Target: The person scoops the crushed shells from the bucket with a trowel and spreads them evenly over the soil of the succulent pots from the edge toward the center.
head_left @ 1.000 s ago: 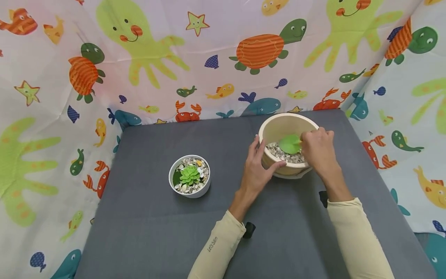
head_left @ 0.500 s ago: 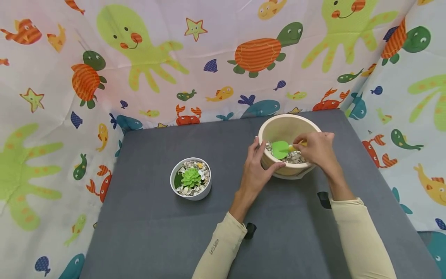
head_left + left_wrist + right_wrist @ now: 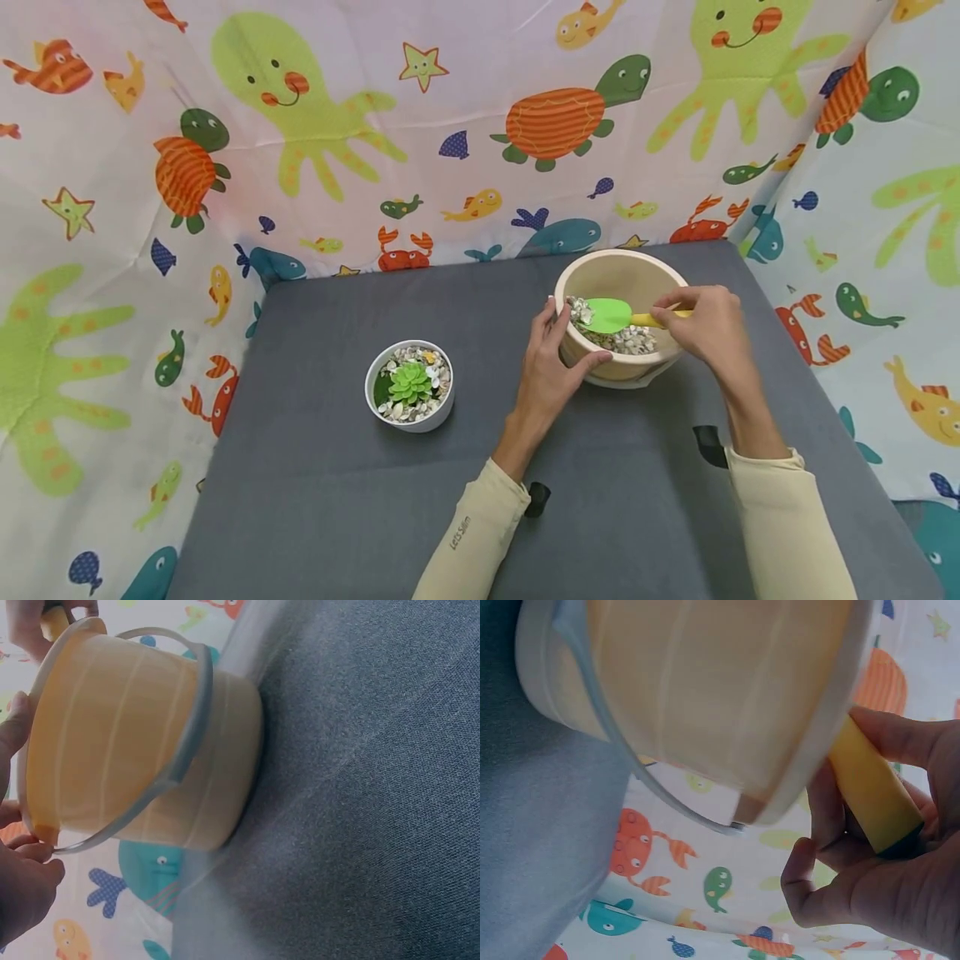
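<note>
A cream bucket (image 3: 127, 742) with a grey handle stands upright on the table, a bed of small pale stones (image 3: 636, 340) inside. My left hand (image 3: 546, 367) grips its near-left rim, thumb along the front edge and fingers at the left side. In my right hand (image 3: 705, 325) is a toy shovel, pinched by its yellow handle (image 3: 874, 787) above the bucket's right rim. The shovel's green blade (image 3: 609, 316) lies roughly level inside the bucket, pointing left, with a small heap of stones (image 3: 579, 310) at its tip.
Left of the bucket, a white pot (image 3: 420, 423) holds a green succulent (image 3: 410, 382) among pale pebbles. Both stand on a grey cloth-covered table (image 3: 315, 500). A curtain (image 3: 465, 108) printed with sea animals rises behind and at both sides.
The shovel blade has turned from tilted in the stones to nearly level, with stones now on it. My right hand has shifted slightly right. The left hand keeps its place on the rim.
</note>
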Tool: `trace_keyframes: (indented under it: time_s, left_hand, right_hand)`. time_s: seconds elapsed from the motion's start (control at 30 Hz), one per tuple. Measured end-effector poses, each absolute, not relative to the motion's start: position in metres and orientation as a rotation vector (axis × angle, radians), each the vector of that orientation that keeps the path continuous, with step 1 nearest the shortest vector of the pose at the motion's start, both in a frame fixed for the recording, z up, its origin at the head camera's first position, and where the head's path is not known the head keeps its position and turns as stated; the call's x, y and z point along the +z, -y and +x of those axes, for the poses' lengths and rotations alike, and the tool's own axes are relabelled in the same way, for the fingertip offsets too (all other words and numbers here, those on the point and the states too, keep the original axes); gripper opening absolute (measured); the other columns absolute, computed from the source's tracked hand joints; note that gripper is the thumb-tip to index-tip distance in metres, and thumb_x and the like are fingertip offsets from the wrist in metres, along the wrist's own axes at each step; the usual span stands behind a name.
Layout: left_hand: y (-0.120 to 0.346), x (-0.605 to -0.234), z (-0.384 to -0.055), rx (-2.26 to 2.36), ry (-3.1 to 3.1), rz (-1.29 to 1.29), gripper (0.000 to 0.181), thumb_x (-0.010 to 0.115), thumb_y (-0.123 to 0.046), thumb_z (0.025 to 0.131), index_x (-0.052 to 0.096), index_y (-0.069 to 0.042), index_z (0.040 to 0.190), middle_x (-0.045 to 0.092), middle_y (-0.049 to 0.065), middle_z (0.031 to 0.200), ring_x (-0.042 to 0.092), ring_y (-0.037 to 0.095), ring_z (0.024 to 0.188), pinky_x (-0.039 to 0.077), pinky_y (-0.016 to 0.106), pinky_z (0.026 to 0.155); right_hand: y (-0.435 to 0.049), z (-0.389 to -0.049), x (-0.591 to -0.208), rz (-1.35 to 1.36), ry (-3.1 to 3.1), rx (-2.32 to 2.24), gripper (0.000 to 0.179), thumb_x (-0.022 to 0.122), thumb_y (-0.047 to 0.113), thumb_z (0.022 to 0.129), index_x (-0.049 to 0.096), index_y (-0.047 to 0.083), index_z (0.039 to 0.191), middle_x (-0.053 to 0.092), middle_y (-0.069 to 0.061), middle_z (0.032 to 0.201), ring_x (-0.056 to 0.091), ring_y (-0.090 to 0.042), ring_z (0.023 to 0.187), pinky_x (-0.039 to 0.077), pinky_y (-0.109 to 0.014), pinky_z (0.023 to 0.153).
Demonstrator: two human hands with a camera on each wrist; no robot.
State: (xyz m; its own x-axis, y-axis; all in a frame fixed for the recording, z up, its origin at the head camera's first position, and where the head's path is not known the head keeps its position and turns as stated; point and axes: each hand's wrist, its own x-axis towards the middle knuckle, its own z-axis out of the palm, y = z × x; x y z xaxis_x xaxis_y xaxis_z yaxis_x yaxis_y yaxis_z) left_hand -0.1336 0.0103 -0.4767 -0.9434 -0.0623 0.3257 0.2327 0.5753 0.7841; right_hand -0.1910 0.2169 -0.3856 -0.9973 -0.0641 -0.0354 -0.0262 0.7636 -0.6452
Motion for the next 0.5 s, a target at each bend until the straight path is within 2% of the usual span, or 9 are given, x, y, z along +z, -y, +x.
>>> trace_keyframes:
  time_s: [0.1,0.27,0.5]
  left_hand:
    - [-0.010,-0.477,-0.132,-1.311,2.487,-0.140,0.090,0.087,-0.042,0.083,0.048,-0.007,0.157,0.040,0.018,0.163,0.040,0.031,0.156,0.044,0.045,0.121]
    - [-0.011,-0.477,-0.132,-1.316,2.482,-0.144,0.091,0.087,-0.042,0.084,0.047,-0.008,0.158,0.040,0.018,0.163,0.040,0.032,0.157,0.045,0.045,0.121]
    - [-0.010,-0.479,-0.134,-1.329,2.470,-0.126,0.089,0.086,-0.042,0.084,0.048,-0.009,0.157,0.039,0.016,0.164,0.040,0.029,0.157,0.045,0.043,0.121]
  right_hand:
    - [-0.220,-0.186,-0.381,-0.050,-2.892,-1.085,0.026,0.068,0.019,0.100,0.077,-0.003,0.110,0.071,-0.030,0.117,0.055,-0.040,0.109,0.047,-0.027,0.071]
    - [-0.228,-0.179,-0.378,0.013,-2.870,-1.128,0.032,0.068,0.024,0.101,0.076,-0.003,0.115,0.070,-0.031,0.120,0.055,-0.040,0.112,0.046,-0.017,0.067]
    - [-0.235,-0.172,-0.372,0.038,-2.898,-1.185,0.036,0.068,0.028,0.101,0.076,-0.003,0.117,0.071,-0.031,0.120,0.052,-0.035,0.114,0.043,-0.021,0.072]
